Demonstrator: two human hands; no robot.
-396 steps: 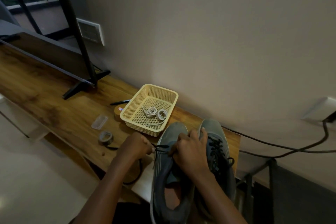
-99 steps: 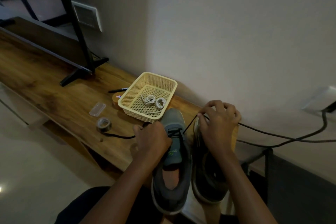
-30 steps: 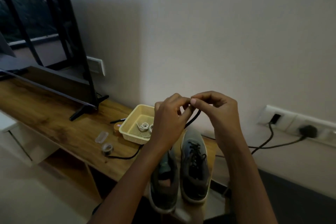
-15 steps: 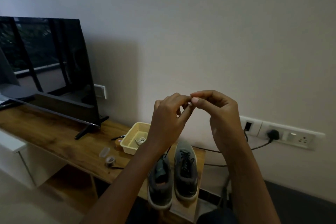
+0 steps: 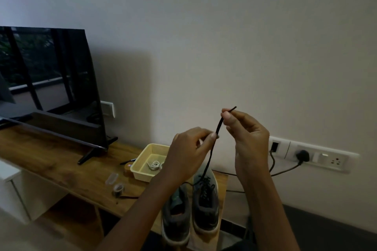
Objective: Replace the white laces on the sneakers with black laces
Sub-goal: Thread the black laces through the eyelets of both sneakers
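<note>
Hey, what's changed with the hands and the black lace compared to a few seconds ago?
Both hands rose off the gray sneakers. A second ago they pinched the black lace together; now the right hand holds it near the tip, higher, and the left hand pinches lower. The lace still runs down to the sneakers. The yellow basket with white laces has not moved.

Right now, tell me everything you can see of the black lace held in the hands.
The black lace is a thin, dark cord, cloth by its look, with a short stiff tip. The right hand pinches it just below that tip, which pokes up and to the right past the thumb. The left hand pinches it a little lower. Between the two it runs nearly straight; below, it slants down to the sneakers, where its path blends into the dark.
</note>
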